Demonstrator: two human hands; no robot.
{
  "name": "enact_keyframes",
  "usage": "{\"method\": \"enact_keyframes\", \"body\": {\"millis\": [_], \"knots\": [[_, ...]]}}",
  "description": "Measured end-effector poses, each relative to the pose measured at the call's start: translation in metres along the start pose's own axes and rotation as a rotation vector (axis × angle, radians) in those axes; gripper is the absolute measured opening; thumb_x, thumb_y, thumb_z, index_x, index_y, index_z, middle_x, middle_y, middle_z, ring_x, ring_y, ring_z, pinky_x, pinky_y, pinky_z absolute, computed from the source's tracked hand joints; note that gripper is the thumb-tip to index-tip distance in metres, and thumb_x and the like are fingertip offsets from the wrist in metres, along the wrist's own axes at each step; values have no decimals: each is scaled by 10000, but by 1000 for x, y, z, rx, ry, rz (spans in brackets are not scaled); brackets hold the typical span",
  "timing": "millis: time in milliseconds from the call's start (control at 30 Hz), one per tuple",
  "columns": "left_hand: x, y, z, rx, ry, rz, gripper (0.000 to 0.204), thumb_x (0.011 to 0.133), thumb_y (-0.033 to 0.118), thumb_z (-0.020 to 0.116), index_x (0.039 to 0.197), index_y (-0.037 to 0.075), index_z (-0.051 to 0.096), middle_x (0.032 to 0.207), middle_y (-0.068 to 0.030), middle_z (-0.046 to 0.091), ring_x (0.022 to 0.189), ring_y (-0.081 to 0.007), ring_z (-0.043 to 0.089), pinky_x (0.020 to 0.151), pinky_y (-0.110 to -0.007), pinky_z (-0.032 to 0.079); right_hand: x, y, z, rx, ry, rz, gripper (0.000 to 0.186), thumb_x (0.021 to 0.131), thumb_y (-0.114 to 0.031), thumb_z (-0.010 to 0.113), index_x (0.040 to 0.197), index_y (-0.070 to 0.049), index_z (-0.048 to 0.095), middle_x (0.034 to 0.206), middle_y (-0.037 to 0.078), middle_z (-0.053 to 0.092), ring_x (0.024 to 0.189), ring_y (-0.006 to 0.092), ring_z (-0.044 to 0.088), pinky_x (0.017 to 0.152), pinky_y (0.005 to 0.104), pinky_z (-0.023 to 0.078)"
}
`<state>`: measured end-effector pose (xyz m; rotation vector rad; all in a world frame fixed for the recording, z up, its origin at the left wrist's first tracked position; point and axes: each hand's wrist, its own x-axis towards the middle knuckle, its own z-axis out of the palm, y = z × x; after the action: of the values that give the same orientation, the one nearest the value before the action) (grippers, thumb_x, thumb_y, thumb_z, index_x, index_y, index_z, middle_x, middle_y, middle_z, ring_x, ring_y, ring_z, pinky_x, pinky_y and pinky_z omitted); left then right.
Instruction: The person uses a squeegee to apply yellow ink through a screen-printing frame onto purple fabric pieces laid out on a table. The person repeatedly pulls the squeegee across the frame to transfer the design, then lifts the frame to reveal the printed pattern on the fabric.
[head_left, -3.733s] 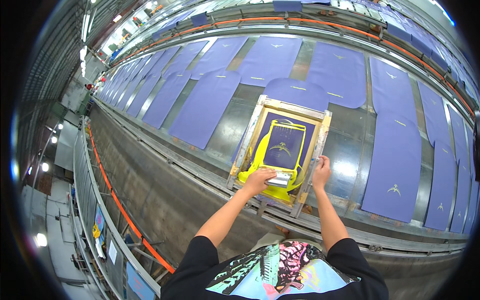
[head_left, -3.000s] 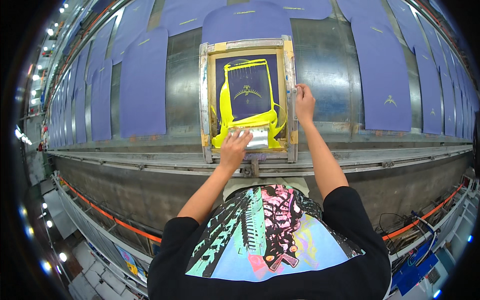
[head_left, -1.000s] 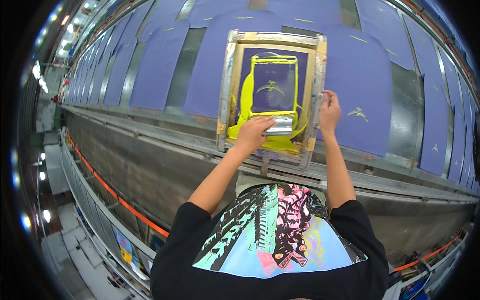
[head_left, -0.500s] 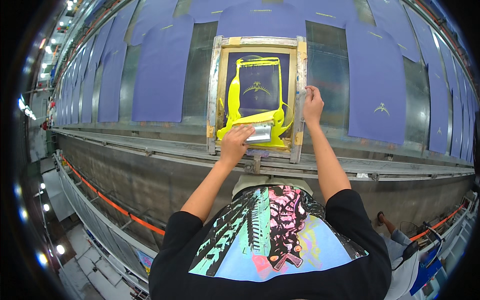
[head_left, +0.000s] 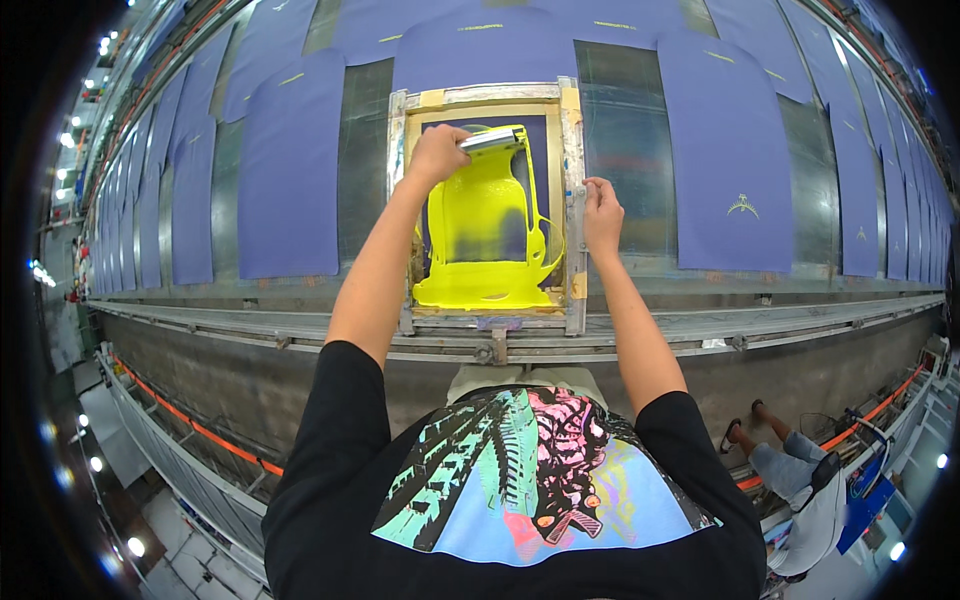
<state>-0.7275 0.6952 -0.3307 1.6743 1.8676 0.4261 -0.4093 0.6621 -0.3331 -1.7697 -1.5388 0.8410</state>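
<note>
My left hand (head_left: pixel 440 152) is closed around a metal squeegee (head_left: pixel 492 141) near the far end of a screen-printing frame (head_left: pixel 487 97). Bright yellow ink (head_left: pixel 480 200) coats most of the mesh from the squeegee back toward me. A thicker pool lies along the near end, and a thin streak runs down the right side. My right hand (head_left: pixel 603 213) has its fingers bent together at the frame's right outer edge, gripping it. Beneath the frame, the fabric is mostly hidden.
Purple-blue fabric panels (head_left: pixel 725 170) lie in rows along the long table, some with small yellow prints. A metal rail (head_left: pixel 650 338) borders its near edge. Behind me on the right, another person (head_left: pixel 790 470) is beside an orange-edged rail.
My left hand has taken the squeegee from the near end of the frame to the far end. Yellow ink now covers the middle of the mesh. My right hand stays at the frame's edge.
</note>
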Motion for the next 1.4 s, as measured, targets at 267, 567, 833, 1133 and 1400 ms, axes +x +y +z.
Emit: {"method": "enact_keyframes", "body": {"millis": [267,567,833,1133,1400], "knots": [[-112,33,54,4,237,136,358,799,-13,633,1023,203,810,987,-91,771,889,-319,732,803,-433,586,-2,-3,-9,7,26,11,191,1042,-207,572,1083,-63,691,629,94,520,565,183,484,576,368,409],[-38,11,42,73,84,-121,393,792,70,684,1139,223,788,1025,-120,764,929,-305,731,798,-428,585,1,6,-9,-4,30,1,190,1044,-202,576,1094,-61,693,640,40,490,597,113,450,573,328,392],[12,-13,9,145,159,-26,386,807,106,674,1117,297,802,1003,-111,771,932,-344,733,870,-453,589,-2,-4,14,37,-25,-17,224,1038,-241,594,1097,-52,697,647,65,532,598,126,489,582,335,419],[-146,51,91,-96,294,270,390,749,-99,623,1006,150,781,1032,-55,775,973,-270,735,850,-401,593,27,42,-14,29,-20,36,197,1025,-217,595,1071,-68,716,730,129,656,635,223,599,648,383,477],[-190,88,110,-68,125,241,610,714,-32,728,1299,133,682,1382,-53,659,1290,-296,599,1072,-401,501,49,15,-61,-53,17,23,219,1034,-212,596,1095,-39,716,731,63,649,654,140,564,639,342,464]]}}
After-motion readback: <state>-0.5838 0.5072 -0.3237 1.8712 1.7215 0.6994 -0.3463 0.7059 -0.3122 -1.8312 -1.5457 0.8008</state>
